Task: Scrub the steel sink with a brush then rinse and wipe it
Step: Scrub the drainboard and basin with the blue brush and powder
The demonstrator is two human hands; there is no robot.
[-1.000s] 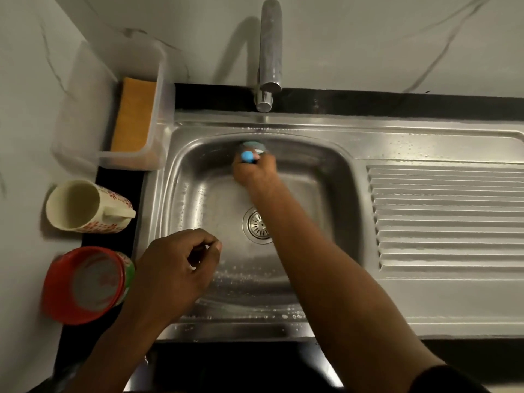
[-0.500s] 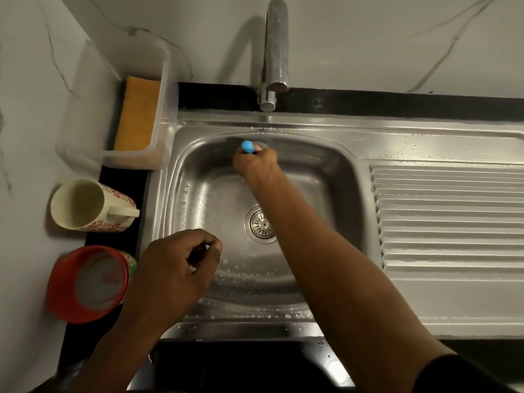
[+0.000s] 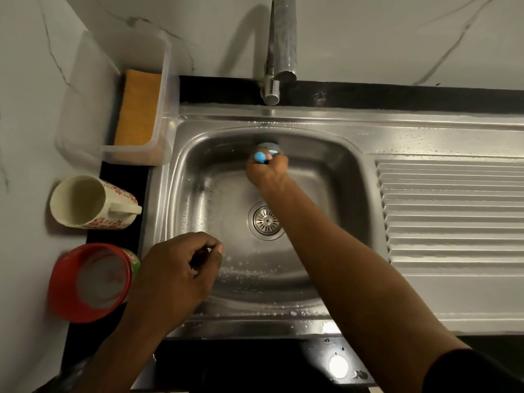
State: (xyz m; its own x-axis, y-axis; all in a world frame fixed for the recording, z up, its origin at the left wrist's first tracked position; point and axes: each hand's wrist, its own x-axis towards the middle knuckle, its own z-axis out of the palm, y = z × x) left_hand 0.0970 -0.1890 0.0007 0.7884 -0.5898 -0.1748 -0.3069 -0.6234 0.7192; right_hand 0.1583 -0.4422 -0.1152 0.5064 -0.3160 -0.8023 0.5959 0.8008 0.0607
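Brush [image 3: 265, 151] up against the far wall of the sink [image 3: 198, 177], just under the far rim and roughly in line with the tap [image 3: 280, 52]. Grey scrubbing head turned to the steel, touching it or very nearly. Blue handle end poking out toward the camera, at the left of the knuckles.

Gripped by the right hand [image 3: 268, 173], fingers wrapped round the handle from the near side. Most of the handle hidden inside the fist, fingertips out of sight. Right forearm stretched diagonally over the basin from the near right corner, crossing above the right part of the drain [image 3: 265, 221]. Droplets scattered over the basin floor and along the near rim.

Left hand [image 3: 175, 276] over the near left corner of the sink, above the rim, well apart from the brush. Fingers curled into a loose fist, thumb tip against the forefinger. Nothing seen held inside.

Ribbed draining board [image 3: 453, 211] at the right of the basin.

On the counter [image 3: 122, 170] along the sink's left edge:
- Clear plastic tub [image 3: 166, 89] at the far left corner, an orange sponge [image 3: 139, 106] standing in it.
- Cream mug [image 3: 90, 202] with red flower print next toward the near edge, handle toward the sink.
- Red cup [image 3: 88, 282] nearest, just beside the left hand.
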